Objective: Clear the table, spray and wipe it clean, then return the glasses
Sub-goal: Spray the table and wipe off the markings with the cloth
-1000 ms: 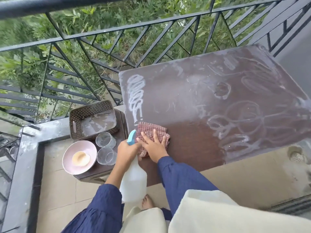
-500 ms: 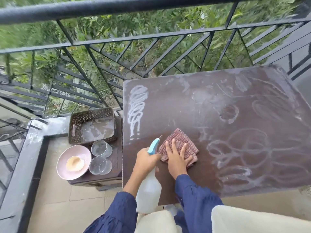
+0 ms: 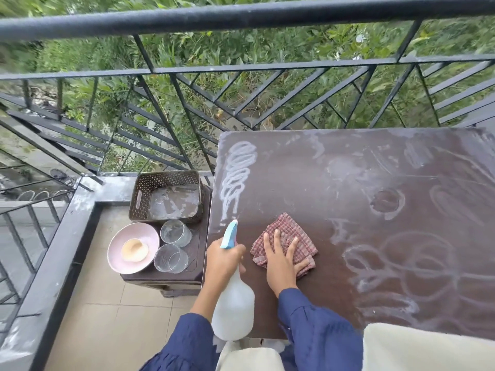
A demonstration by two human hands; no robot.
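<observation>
Holding a tan lump (image 3: pixel 134 249), pink bowl (image 3: pixel 117 259), glasses (image 3: pixel 175 233) beside

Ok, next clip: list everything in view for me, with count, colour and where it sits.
table: 1, dark brown with white smears, centre right
cloth: 1, red checked, on the table's near left part
spray bottle: 1, white with blue trigger, at the table's near left edge
glasses: 2, clear, on the stool
bowl: 1, pink, on the stool, left of the glasses
beige item: 1, inside the bowl
basket: 1, brown, stool's far end
stool: 1, dark brown, left of the table
railing: 1, black, behind everything
hands: 2; left hand grips the spray bottle's neck, right hand flat on the cloth
</observation>
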